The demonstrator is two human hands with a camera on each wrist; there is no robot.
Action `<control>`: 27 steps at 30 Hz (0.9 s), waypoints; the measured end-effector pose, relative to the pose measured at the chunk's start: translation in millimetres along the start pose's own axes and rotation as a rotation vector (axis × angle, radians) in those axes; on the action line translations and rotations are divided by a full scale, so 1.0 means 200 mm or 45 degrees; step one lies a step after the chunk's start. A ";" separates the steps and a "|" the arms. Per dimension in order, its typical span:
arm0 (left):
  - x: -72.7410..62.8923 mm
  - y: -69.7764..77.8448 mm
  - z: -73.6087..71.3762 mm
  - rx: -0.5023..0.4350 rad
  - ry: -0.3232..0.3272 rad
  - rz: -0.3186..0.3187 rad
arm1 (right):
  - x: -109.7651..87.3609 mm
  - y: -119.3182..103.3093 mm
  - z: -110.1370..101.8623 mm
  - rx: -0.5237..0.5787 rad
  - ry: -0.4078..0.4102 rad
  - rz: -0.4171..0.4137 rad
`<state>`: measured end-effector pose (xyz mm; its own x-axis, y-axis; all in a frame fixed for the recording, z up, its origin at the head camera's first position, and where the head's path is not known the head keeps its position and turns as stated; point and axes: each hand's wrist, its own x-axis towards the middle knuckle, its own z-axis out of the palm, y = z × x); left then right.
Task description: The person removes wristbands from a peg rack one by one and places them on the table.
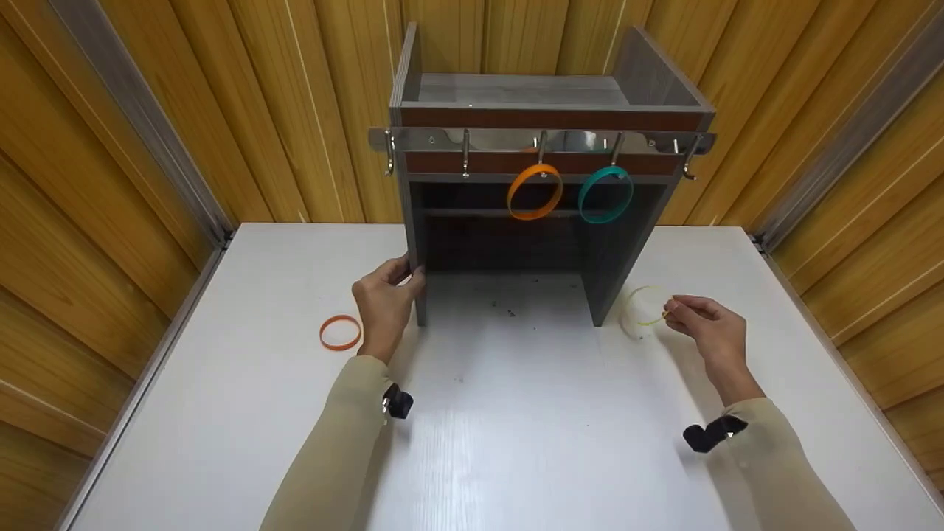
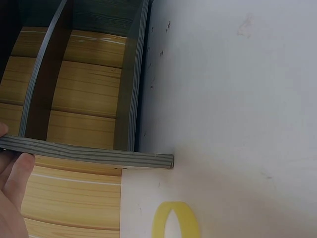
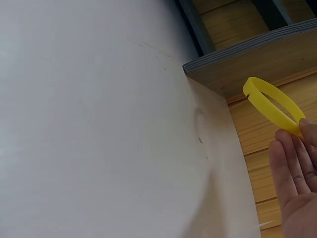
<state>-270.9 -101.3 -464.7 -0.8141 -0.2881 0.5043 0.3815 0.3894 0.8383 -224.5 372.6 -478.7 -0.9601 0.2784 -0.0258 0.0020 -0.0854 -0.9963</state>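
Observation:
My left hand [image 1: 387, 299] grips the front edge of the left side panel [image 1: 414, 243] of a grey wooden shelf, thumb on one face and fingers on the other. Between the thumb and fingertips of my right hand [image 1: 708, 328] is a thin yellow wristband [image 3: 275, 110], held to the right of the shelf. Along the shelf's front runs a metal hook rail [image 1: 494, 140]. From two of its hooks hang an orange wristband [image 1: 510, 193] and a teal wristband [image 1: 582, 203].
An orange-red wristband [image 1: 322, 339] lies on the white table [image 1: 501, 442] left of my left hand. At the bottom of the left wrist view, a band [image 2: 187, 220] looks yellow. Wood-plank walls [image 1: 295, 96] enclose the back and sides.

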 end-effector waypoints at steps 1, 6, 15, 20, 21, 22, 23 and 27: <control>0.00 0.00 0.00 0.001 -0.001 0.001 | 0.01 0.02 -0.01 -0.004 -0.002 0.005; 0.00 0.00 0.00 0.011 0.001 -0.011 | 0.04 0.10 -0.03 -0.062 -0.017 0.029; 0.00 0.00 0.01 0.007 0.004 -0.014 | 0.04 0.17 -0.02 -0.213 -0.049 0.032; 0.00 0.00 0.01 -0.006 0.010 -0.012 | 0.04 0.19 -0.02 -0.309 -0.069 0.041; 0.00 0.00 0.01 -0.004 0.010 -0.012 | 0.04 0.19 -0.02 -0.328 -0.072 0.044; 0.00 0.00 0.01 -0.004 0.010 -0.013 | 0.04 0.19 -0.02 -0.345 -0.073 0.047; 0.00 0.00 0.01 -0.005 0.010 -0.015 | 0.04 0.20 -0.02 -0.362 -0.077 0.051; 0.00 0.00 0.00 0.001 0.009 -0.025 | 0.05 0.21 -0.02 -0.410 -0.085 0.055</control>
<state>-270.9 -100.4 -464.9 -0.8180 -0.3020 0.4895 0.3652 0.3847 0.8477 -232.4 375.0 -520.4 -0.9734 0.2171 -0.0735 0.1210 0.2145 -0.9692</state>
